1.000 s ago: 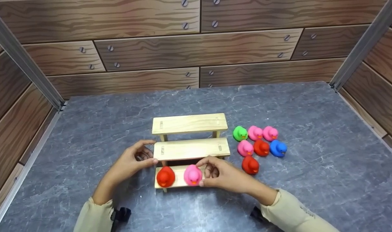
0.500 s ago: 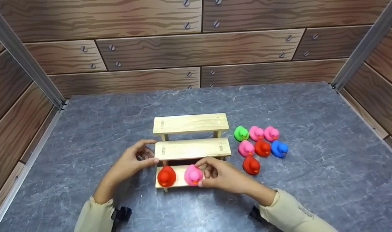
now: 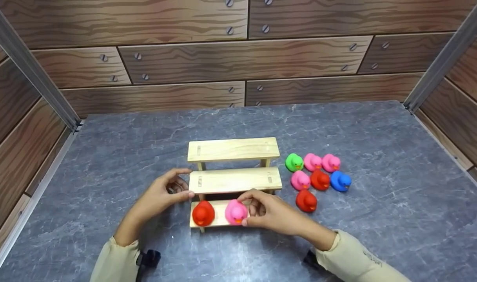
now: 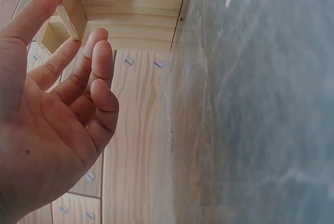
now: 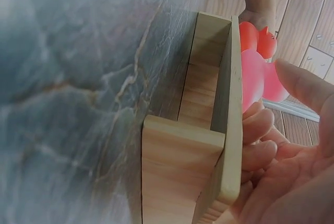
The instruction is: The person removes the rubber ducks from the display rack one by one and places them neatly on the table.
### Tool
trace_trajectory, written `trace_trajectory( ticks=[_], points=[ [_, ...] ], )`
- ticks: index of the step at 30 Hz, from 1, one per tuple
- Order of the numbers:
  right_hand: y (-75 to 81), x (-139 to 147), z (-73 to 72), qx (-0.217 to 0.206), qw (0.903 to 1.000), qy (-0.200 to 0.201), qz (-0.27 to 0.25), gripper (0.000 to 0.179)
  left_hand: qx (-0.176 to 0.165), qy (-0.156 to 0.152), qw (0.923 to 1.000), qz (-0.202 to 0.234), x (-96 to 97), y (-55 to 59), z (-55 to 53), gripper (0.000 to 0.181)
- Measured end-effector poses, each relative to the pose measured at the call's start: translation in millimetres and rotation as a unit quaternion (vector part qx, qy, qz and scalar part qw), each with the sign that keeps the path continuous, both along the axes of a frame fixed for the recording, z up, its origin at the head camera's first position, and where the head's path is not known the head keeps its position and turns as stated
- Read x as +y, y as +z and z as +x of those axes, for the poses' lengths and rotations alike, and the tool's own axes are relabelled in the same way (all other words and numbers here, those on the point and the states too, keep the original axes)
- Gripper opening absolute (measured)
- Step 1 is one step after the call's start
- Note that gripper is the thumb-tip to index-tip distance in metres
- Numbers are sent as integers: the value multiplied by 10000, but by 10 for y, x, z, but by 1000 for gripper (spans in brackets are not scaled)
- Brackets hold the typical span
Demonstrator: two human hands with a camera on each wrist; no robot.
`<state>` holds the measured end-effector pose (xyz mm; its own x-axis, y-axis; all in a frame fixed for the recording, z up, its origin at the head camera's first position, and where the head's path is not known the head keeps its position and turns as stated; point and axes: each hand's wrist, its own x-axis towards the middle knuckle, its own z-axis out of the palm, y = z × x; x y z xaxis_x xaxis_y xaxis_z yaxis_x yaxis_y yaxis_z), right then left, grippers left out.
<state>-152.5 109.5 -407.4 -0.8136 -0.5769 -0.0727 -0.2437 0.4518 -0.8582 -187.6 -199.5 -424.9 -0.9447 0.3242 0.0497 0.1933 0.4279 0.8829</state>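
Observation:
A three-step wooden stand stands on the grey tabletop. My left hand holds the left end of its middle step, thumb at the front edge and index finger at the back; in the left wrist view the other fingers are loosely bent. On the lowest step sits a red rubber duck at the left. Beside it a pink rubber duck rests on the same step, pinched by my right hand between thumb and fingers. The right wrist view shows that pink duck at the step's surface.
Right of the stand, several more rubber ducks lie grouped: a green duck, pink ones, red ones and a blue duck. Wood-patterned walls with grey corner posts enclose the table.
Both hands keep their places at the stand and the pink duck. The whole scene shifts very slightly in the head view.

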Motion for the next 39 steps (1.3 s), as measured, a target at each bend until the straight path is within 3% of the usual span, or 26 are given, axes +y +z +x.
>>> trace_trajectory(
  ticks=[7,28,39],
  points=[
    [6,-6,20,-72,9999,-33,-68,42,-46,57,10000,-33,10,18,-15,58],
    [-33,-65,63,245,9994,-243,-71,36,9,-53,9999,84,16,23,-1,57],
    [-30,-94,81,634,9966,-246,457,35,-23,10,10000,-15,1,-4,-8,58]
  ],
)
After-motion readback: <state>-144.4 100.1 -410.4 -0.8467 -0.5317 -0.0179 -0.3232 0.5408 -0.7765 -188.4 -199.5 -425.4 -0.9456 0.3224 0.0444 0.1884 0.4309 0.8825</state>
